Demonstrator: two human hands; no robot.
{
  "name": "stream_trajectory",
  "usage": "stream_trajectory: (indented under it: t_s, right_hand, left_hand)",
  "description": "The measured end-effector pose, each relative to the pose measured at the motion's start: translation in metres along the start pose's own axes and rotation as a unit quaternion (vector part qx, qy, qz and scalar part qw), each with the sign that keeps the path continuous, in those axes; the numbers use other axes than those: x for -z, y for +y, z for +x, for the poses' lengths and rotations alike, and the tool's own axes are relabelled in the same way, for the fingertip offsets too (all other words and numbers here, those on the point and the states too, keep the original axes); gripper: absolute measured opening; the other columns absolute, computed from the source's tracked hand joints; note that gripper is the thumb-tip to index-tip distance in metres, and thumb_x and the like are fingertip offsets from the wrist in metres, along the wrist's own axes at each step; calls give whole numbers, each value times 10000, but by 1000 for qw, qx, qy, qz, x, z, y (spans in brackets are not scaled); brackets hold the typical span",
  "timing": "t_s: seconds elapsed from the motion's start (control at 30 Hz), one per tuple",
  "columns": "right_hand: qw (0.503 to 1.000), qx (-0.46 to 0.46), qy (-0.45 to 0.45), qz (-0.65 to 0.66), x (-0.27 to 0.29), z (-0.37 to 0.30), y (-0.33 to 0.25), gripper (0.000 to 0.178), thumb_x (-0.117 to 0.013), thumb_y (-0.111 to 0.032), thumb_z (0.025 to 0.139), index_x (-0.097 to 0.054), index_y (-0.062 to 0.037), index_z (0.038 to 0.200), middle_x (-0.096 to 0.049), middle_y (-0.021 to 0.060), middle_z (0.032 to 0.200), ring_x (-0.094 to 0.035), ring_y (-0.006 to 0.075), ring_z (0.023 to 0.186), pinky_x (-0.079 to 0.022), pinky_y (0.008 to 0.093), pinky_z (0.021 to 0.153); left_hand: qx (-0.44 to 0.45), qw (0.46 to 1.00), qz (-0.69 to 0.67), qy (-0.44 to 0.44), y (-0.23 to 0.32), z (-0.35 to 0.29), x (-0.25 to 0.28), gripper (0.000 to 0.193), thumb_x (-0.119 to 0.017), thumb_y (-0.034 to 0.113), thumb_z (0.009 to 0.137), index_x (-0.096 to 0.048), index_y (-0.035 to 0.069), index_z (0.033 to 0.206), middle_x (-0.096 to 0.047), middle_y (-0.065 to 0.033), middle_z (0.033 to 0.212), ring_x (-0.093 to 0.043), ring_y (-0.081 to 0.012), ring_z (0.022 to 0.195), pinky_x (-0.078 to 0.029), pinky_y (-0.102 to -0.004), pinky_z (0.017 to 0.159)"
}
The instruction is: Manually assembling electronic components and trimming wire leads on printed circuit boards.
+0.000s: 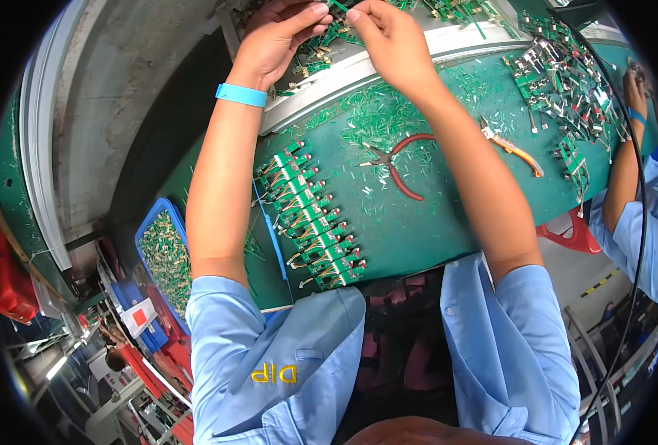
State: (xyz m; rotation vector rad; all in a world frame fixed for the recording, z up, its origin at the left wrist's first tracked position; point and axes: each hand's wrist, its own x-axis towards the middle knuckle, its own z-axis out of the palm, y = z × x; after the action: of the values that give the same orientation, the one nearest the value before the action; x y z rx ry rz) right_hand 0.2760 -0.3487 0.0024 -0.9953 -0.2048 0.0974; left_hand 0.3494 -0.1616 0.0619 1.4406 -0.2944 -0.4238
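Note:
At the top of the view, both arms reach forward over a pale rail at the bench's far side. My left hand point(286, 33), a blue band on its wrist, pinches one end of a thin green circuit board strip point(337, 5). The other end meets the closed fingertips of my right hand point(394, 41). The strip's top is cut off by the picture's edge. Behind and below the hands lies a heap of green circuit board pieces point(318, 55). Between my forearms, a row of green circuit boards point(310, 211) with orange and white wires rests on the bench.
Red-handled cutters point(397, 174) and orange-handled pliers point(514, 152) lie on the green bench point(418, 237) among scattered green slivers. Wired boards point(566, 89) pile up at the right, near another person's arm point(629, 163). A blue tray point(142, 226) of small pieces is at the left. A black cable point(633, 141) hangs at the right.

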Motion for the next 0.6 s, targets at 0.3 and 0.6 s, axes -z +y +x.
stream_trajectory:
  t_s: [0.3, 0.6]
  right_hand:
    - [949, -50, 4, 310, -14, -22, 6, 154, -563, -108, 1154, -691, -27, 1124, -491, -29, 705, -355, 62, 552, -286, 236, 498]
    - [970, -36, 54, 235, -17, -32, 21, 151, -593, -142, 1155, -698, -34, 1165, -483, -43, 720, -305, 37, 533, -224, 214, 480]
  left_hand:
    - [42, 998, -46, 18, -9, 11, 2, 351, -694, 126, 1126, -678, -34, 1438, -712, -195, 1418, -704, -283, 1257, -556, -428, 1194]
    - [-7, 978, -169, -125, -36, 38, 52, 277, -719, 127, 1109, -724, -49, 1324, -729, -170, 1320, -728, -255, 1233, -577, -302, 917]
